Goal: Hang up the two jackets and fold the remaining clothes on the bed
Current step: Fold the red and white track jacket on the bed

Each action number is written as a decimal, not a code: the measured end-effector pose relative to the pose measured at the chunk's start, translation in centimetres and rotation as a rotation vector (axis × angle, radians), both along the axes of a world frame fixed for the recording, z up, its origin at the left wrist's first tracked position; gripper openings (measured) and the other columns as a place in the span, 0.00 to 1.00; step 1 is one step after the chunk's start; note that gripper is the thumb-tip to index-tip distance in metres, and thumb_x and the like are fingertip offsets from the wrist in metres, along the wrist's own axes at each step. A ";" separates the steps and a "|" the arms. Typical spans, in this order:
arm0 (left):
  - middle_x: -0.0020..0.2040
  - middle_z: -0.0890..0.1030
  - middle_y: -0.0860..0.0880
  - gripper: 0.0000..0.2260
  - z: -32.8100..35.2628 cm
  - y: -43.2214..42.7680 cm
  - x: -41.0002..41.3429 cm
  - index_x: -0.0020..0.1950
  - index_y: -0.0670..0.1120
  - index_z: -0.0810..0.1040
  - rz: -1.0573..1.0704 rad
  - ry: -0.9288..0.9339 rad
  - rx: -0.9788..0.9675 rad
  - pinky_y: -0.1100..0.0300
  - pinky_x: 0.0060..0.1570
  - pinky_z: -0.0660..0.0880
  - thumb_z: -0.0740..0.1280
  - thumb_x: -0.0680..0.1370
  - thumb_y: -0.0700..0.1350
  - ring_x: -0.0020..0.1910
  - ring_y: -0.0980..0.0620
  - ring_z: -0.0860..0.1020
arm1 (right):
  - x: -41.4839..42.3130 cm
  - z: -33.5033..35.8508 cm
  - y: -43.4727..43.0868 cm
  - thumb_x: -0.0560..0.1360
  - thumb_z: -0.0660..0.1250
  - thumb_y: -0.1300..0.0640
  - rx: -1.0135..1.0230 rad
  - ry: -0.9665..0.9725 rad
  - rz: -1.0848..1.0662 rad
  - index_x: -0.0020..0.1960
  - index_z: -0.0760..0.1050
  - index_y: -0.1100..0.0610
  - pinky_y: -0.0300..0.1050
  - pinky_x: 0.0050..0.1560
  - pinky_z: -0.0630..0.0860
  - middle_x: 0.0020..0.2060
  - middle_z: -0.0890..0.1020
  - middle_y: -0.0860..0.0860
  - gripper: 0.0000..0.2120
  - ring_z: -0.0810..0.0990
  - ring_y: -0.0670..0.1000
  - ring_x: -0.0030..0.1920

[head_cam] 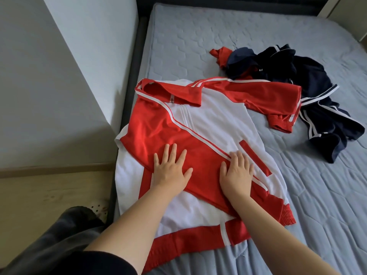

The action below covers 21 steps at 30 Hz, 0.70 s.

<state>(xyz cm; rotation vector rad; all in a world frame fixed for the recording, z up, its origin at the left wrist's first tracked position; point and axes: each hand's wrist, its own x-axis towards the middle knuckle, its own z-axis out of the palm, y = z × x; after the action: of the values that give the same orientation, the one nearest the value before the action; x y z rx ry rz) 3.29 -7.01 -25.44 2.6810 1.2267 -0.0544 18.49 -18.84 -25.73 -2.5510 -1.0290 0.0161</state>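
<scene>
Both bare forearms reach in from the near edge. Left hand (170, 171) lies flat, fingers spread, on a red sleeve folded across the jacket (208, 124). Right hand (236, 173) presses flat beside it, fingers close together, on the sleeve's white stripe. That red-and-white jacket lies front-up at the near left of the bed (198, 42). Beyond its other sleeve sits a crumpled pile (309, 80) of navy and red clothes.
</scene>
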 end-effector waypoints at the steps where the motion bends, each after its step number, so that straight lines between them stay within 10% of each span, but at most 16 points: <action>1: 0.78 0.44 0.47 0.29 0.3 0.3 0.8 0.77 0.55 0.47 0.014 -0.008 -0.017 0.40 0.71 0.41 0.51 0.79 0.61 0.76 0.46 0.39 | 0.3 0.2 0.7 0.79 0.57 0.52 0.021 0.001 0.023 0.70 0.65 0.61 0.56 0.74 0.48 0.71 0.66 0.57 0.22 0.57 0.57 0.74; 7: 0.78 0.40 0.47 0.29 1.9 3.5 6.6 0.77 0.56 0.44 0.001 0.010 -0.066 0.40 0.71 0.40 0.51 0.80 0.61 0.75 0.44 0.36 | 4.8 0.8 6.4 0.78 0.57 0.54 0.016 0.209 0.006 0.69 0.64 0.62 0.52 0.67 0.60 0.66 0.69 0.59 0.22 0.66 0.60 0.66; 13: 0.78 0.38 0.49 0.33 0.8 5.0 9.9 0.76 0.61 0.41 -0.119 0.218 -0.157 0.38 0.70 0.40 0.50 0.76 0.69 0.75 0.43 0.34 | 12.9 3.8 10.5 0.77 0.56 0.54 0.459 1.055 -0.457 0.43 0.68 0.60 0.45 0.33 0.69 0.35 0.72 0.59 0.10 0.71 0.55 0.31; 17: 0.78 0.38 0.50 0.33 -0.2 5.5 10.1 0.76 0.62 0.41 -0.133 0.236 -0.169 0.37 0.70 0.43 0.49 0.75 0.70 0.75 0.42 0.36 | 17.2 3.6 11.0 0.81 0.54 0.49 0.920 1.556 -0.538 0.71 0.59 0.63 0.46 0.62 0.71 0.61 0.73 0.61 0.24 0.76 0.57 0.60; 21: 0.77 0.38 0.50 0.33 -1.0 5.6 10.2 0.75 0.62 0.41 -0.141 0.217 -0.166 0.37 0.70 0.42 0.49 0.75 0.70 0.75 0.43 0.35 | 18.7 3.2 13.0 0.79 0.58 0.43 0.995 1.627 -0.534 0.76 0.53 0.61 0.47 0.70 0.62 0.70 0.67 0.59 0.34 0.69 0.55 0.69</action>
<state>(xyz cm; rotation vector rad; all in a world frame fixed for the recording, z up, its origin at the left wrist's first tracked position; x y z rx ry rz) 13.48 -1.45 -26.43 2.6635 1.0339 -0.4575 37.17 -5.83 -22.57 -1.0875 0.2954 0.9430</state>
